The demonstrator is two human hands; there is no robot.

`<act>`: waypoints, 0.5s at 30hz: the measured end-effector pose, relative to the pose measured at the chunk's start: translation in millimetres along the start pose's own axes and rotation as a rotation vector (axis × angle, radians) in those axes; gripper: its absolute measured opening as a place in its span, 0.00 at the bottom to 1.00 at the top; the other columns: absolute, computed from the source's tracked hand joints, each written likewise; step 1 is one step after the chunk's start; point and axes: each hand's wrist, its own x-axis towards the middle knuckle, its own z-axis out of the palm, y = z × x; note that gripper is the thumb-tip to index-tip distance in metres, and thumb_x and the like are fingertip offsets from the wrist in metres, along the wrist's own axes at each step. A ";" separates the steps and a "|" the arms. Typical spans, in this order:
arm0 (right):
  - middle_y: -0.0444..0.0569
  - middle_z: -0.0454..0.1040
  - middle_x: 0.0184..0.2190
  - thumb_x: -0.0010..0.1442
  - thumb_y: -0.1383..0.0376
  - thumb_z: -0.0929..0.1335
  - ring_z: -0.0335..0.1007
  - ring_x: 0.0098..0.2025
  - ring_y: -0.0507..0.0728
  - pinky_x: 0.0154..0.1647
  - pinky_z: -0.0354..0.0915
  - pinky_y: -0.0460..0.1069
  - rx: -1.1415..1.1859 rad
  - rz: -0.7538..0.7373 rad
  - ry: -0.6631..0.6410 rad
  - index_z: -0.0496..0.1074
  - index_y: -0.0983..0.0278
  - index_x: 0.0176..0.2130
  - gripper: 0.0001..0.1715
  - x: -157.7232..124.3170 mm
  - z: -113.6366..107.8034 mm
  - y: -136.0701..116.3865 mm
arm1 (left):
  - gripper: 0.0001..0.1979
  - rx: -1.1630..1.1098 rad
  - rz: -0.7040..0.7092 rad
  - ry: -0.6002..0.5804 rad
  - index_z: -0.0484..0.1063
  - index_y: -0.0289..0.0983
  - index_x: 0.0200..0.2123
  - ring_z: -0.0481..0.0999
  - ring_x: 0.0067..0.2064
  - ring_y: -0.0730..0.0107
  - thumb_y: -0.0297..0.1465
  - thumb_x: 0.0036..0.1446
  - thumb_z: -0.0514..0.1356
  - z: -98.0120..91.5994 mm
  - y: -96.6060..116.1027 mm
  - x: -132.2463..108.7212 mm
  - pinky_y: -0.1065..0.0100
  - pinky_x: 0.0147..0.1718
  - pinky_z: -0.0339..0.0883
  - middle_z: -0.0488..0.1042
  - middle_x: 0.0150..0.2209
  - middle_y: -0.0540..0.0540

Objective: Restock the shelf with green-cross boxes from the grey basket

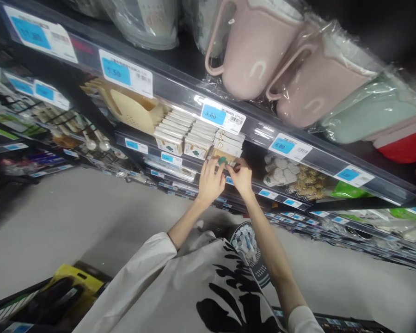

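Observation:
Small white packets with a green mark stand in rows (pixel 196 142) on a dark shelf below a "3.80" price label (pixel 223 116). At the front of the right-hand row is a tan-and-white packet (pixel 222 156) with a green spot. My left hand (pixel 211 181) is on the packet's left side, fingers bent over its front. From the right, my right hand (pixel 241 177) touches the same packet, with thumb and fingers pinched at its edge. Both hands nearly meet at its lower edge, and the fingertips partly cover it.
Wrapped pink pitchers (pixel 263 51) stand on the shelf above. Yellowish plastic scoops (pixel 135 108) lie left of the packets; rolled white bundles (pixel 280 170) are to the right. A basket of rolled items (pixel 246 243) stands below, and a yellow package (pixel 72 286) is at the lower left.

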 end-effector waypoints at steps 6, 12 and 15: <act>0.49 0.80 0.37 0.62 0.51 0.70 0.75 0.32 0.58 0.41 0.71 0.53 -0.020 0.055 0.025 0.73 0.60 0.47 0.19 3.4 5.4 -2.1 | 0.26 -0.011 -0.017 -0.020 0.65 0.36 0.65 0.55 0.73 0.47 0.27 0.63 0.54 6.3 -4.6 1.7 0.38 0.71 0.50 0.59 0.70 0.34; 0.48 0.80 0.35 0.62 0.52 0.70 0.76 0.33 0.59 0.40 0.71 0.53 -0.022 0.091 0.019 0.73 0.59 0.47 0.18 3.3 2.5 -5.7 | 0.28 -0.001 -0.002 -0.034 0.64 0.35 0.66 0.54 0.73 0.46 0.25 0.62 0.54 6.0 -4.8 1.1 0.39 0.71 0.49 0.56 0.71 0.32; 0.46 0.79 0.31 0.62 0.53 0.70 0.76 0.32 0.60 0.40 0.71 0.53 -0.028 0.114 0.006 0.73 0.60 0.50 0.20 2.3 1.4 -7.1 | 0.26 0.000 0.009 -0.034 0.65 0.35 0.65 0.54 0.73 0.45 0.25 0.63 0.54 4.2 -4.0 0.2 0.38 0.70 0.50 0.58 0.70 0.32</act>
